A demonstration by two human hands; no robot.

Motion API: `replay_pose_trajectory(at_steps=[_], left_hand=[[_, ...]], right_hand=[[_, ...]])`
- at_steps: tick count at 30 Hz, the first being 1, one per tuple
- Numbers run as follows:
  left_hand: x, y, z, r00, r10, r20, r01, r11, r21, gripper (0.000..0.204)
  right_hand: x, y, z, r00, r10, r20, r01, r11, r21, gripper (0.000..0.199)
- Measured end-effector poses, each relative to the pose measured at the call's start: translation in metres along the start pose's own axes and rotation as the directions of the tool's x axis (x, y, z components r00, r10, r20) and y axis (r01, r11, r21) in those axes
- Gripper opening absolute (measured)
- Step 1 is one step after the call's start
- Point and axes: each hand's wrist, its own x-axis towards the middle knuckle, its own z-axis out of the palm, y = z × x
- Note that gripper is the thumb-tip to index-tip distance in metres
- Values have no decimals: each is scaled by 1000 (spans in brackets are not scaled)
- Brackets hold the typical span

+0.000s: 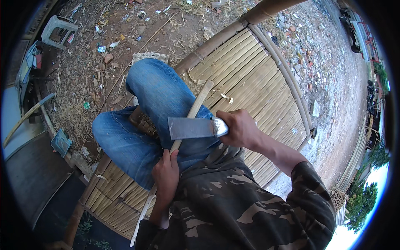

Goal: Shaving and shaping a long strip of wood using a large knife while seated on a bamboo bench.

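My left hand [166, 171] is closed round a long pale bamboo strip [200, 99]. The strip slants from beside my left forearm up across my jeans [160, 89], its far end over the slatted bench. In my right hand [239, 129] is a machete with a broad grey blade [191, 128], gripped by its handle just behind a shiny metal collar. The blade lies crosswise over the strip, pointing left, a little beyond my left hand. Most of the machete's handle is hidden in my fist. I cannot tell how deeply the edge touches the strip.
I sit on a bamboo-slat bench [266, 87] framed by thick poles [212, 43]. Pale shavings [227, 98] lie on its slats. Littered ground [112, 41] spreads ahead, with a plastic stool [58, 31] and a teal basket [61, 142] to the left. Bundled bamboo [338, 199] stands at far right.
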Motion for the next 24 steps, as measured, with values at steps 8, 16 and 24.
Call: replay_pose_trajectory(at_steps=[8,16,24], left_hand=[[6,-6,2,998,-61,9,61,997,-38,39],[4,-8,2,995,-60,77,71,986,-152,37],[4,-9,1,989,-66,134,91,977,-191,38]], right_hand=[[5,-6,15,987,152,50,-154,987,36,27],[1,0,22,991,135,-1,-135,991,-1,24],[10,7,8,990,135,36,-131,988,-87,19]])
